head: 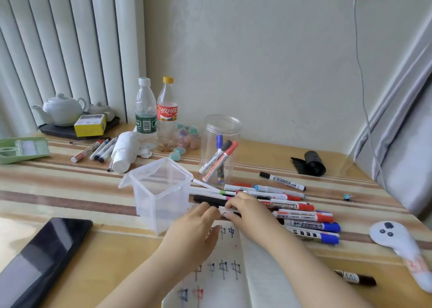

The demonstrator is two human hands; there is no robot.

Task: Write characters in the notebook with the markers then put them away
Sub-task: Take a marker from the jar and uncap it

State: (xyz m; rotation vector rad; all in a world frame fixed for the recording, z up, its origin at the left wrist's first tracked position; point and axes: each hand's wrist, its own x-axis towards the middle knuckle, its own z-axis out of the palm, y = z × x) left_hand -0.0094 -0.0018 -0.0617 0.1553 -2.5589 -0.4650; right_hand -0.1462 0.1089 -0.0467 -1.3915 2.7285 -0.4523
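Both hands together just past the top edge of the notebook point(224, 275), at centre frame. Left hand point(198, 223) and right hand point(245, 210) with fingers curled, fingertips meeting on a marker point(230, 212) lying crosswise; whether pinching its cap or its barrel, cannot tell. Notebook open at 6 o'clock, rows of written characters in black, blue and red on the left page. Heap of markers point(304, 216) at 3 o'clock of the hands, red and blue caps pointing right. Square clear box point(161, 191) upright at 10 o'clock of the hands, lid hanging open. Round clear jar point(221, 130) at 12 o'clock, markers leaning inside. One dark marker point(355, 278) alone at 4 o'clock. Black phone point(44, 258) at 8 o'clock, on the striped table point(70, 181).
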